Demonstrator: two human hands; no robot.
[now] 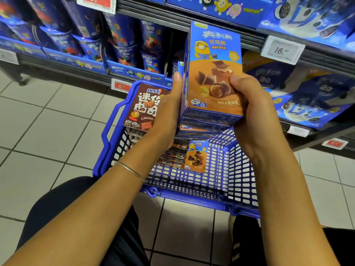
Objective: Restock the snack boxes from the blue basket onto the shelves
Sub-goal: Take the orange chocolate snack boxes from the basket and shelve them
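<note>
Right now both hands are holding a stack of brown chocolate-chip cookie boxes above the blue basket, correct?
Not quite. The head view shows the left hand and right hand holding a stack of blue-and-orange cocoa crisp boxes above the blue basket. The brown cookie boxes sit in the basket, behind the left hand.

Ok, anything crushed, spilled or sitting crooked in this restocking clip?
Nothing stands out. Both hands, left hand and right hand, hold a stack of blue-and-orange snack boxes above the blue basket; the top box looks intact. Brown boxes sit stacked in the basket, undamaged. No spills on the floor tiles.
</note>
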